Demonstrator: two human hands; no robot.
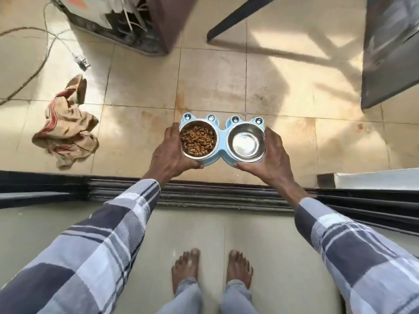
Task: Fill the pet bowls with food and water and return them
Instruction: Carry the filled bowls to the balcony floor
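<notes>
Left hand (169,152) and right hand (273,155) clamp their fingers around the blue bowl stand's (221,130) ends, kibble (197,140) inside.

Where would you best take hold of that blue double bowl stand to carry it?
Grip the blue stand at its two short ends, one hand from each side, as the left hand and right hand do: it is wide, and both steel bowls sit open-topped, so it must stay level.

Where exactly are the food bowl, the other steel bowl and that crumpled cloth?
food bowl (197,141), head view, on the kibble inside.
other steel bowl (246,144), head view, on its shiny bottom.
crumpled cloth (66,125), head view, on its middle folds.
</notes>
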